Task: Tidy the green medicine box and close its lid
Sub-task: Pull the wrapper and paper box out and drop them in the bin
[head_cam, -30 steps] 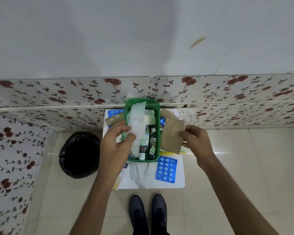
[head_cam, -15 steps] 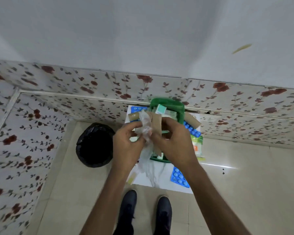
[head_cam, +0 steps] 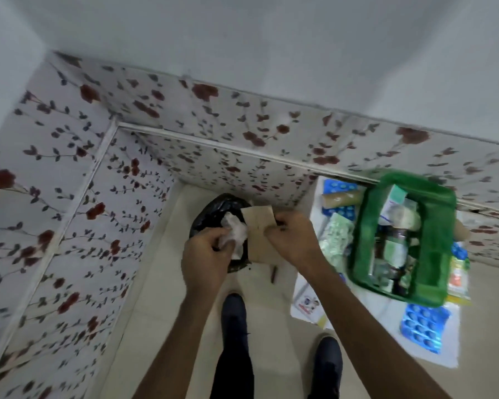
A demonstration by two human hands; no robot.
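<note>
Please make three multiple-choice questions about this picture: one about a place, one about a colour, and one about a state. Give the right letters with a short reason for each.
1. Where are both hands?
A. above the black bin bag
B. inside the green box
C. on the shoes

2. What colour is the blister pack nearest the person, on the white board?
A. red
B. blue
C. black

3. What state is the green box in?
A. closed
B. open, with medicines inside
C. upside down

Answers:
1 A: the left hand with crumpled white plastic and the right hand with a brown paper envelope are over the black bin bag.
2 B: the blister pack is blue.
3 B: the green box shows its contents, with no lid over them.
</note>
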